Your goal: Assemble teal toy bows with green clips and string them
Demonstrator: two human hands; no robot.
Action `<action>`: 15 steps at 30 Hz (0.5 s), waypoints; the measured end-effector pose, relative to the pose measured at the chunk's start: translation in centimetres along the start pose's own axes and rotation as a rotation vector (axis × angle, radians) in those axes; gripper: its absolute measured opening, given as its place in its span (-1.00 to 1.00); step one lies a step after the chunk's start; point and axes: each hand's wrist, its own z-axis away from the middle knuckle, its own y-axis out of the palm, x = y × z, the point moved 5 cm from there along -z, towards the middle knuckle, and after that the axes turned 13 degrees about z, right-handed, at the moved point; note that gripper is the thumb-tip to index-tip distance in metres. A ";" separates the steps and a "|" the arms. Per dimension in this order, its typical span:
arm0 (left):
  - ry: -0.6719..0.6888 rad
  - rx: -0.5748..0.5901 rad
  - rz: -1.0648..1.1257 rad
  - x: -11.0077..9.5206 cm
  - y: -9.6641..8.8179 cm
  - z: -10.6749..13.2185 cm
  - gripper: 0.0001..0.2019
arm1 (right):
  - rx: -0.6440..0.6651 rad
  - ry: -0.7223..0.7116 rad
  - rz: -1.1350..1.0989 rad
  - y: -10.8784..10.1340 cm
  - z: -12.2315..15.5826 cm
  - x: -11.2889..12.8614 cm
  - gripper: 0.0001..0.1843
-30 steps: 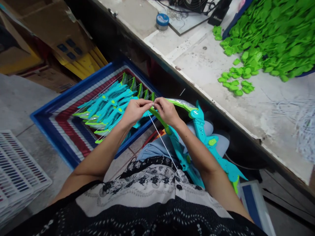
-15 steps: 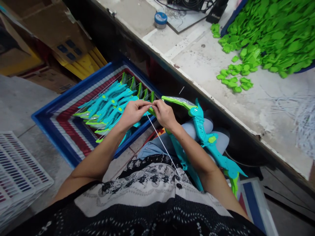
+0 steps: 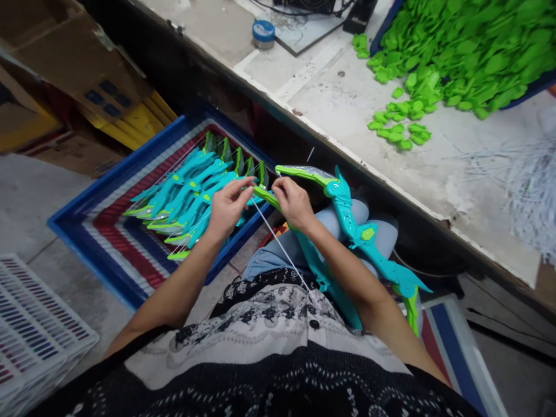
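My left hand [image 3: 228, 208] pinches a white string [image 3: 280, 243] beside the green tip of a teal toy bow [image 3: 310, 255]. The string slants from those fingers down to my shirt. My right hand [image 3: 293, 202] is closed, with its fingertips curled together close to the tip of a second teal and green toy bow [image 3: 345, 217]. Whatever those fingers hold is too small to make out. The second bow lies over my knees, and the first is partly covered by my right forearm.
At left, a blue-rimmed crate [image 3: 98, 263] holds several strung toy bows [image 3: 191, 185]. A white basket [image 3: 39, 324] stands nearer me. On the workbench [image 3: 313, 95] are a heap of green plastic parts [image 3: 460, 52], white strings [image 3: 530, 185] and a round tin [image 3: 263, 33]. Cardboard boxes [image 3: 87, 63] stand behind.
My hands, together at the fingertips before, have drawn apart, the left moving left with the string. A green bow tip now shows between them. The view has shifted slightly.
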 end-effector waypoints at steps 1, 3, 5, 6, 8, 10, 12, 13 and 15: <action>0.000 -0.074 0.064 0.5 -0.7 1.1 -0.70 | -0.031 0.018 0.046 -1.4 1.3 -1.1 -0.77; 0.002 -0.211 0.102 1.9 -2.0 3.9 -0.73 | -0.111 0.090 0.231 -4.7 4.9 -4.0 -0.75; 0.037 -0.074 -0.032 3.1 -1.5 7.0 -0.81 | -0.132 0.197 0.492 -7.6 9.3 -7.0 -0.69; 0.085 0.131 -0.124 3.7 -0.2 8.5 -0.84 | -0.104 0.251 0.617 -8.6 11.5 -8.2 -0.64; 0.289 0.594 -0.248 4.3 3.5 11.7 -0.80 | -0.004 0.340 0.797 -9.7 15.1 -9.8 -0.49; 0.547 0.879 -0.312 4.5 7.3 14.1 -0.73 | 0.092 0.382 0.850 -9.8 17.2 -10.4 -0.39; 0.735 0.933 -0.386 4.8 10.5 14.7 -0.72 | 0.151 0.403 0.785 -9.9 17.7 -10.7 -0.39; 0.795 0.915 -0.425 4.9 12.0 14.6 -0.73 | 0.175 0.422 0.714 -10.2 17.5 -11.0 -0.42; 0.887 0.846 -0.464 4.9 14.6 13.9 -0.77 | 0.244 0.473 0.508 -11.1 16.8 -12.3 -0.48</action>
